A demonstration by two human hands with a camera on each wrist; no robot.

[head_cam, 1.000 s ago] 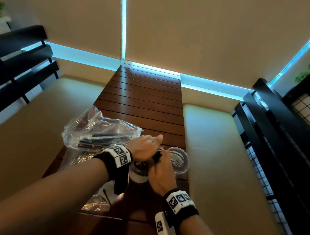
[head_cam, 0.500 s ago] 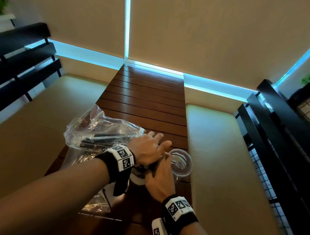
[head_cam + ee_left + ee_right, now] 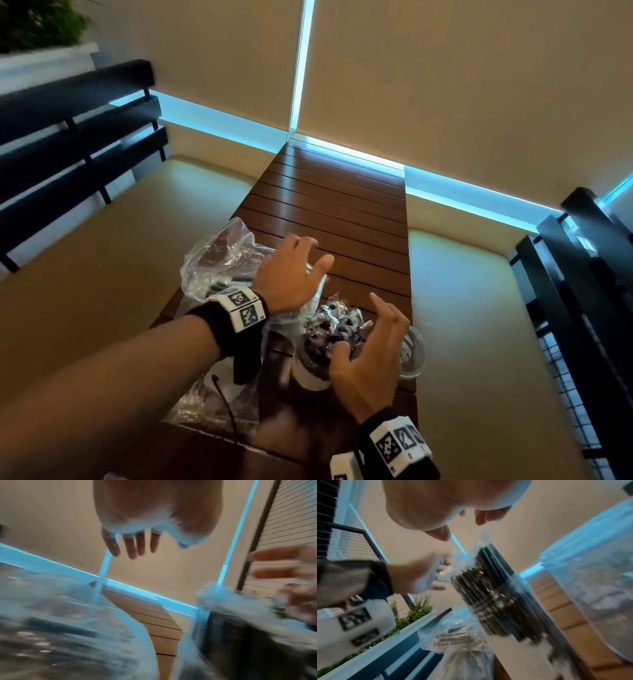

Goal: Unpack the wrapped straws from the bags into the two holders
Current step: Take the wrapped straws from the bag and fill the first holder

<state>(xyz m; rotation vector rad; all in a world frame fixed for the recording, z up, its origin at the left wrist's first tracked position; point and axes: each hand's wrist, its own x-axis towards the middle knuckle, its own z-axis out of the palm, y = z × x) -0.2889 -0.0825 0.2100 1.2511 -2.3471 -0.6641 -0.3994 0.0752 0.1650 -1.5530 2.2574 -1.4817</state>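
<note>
1. The desk (image 3: 329, 205) is dark reddish-brown, striped by slat lines;
2. the wrapped straws (image 3: 334, 325) are black under clear, glinting film;
3. the bag (image 3: 219, 260) is clear, showing black straws;
4. the wristbands (image 3: 239, 308) are black, with white blocks bearing black-and-white square patterns;
5. the cushions (image 3: 462, 325) are beige.

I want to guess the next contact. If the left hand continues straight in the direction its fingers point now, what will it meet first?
Probably the clear plastic bag of straws: the open left hand hovers above its right edge, fingers pointing forward and down. Depth is unclear; it may pass the bag and reach the slatted table.
</note>
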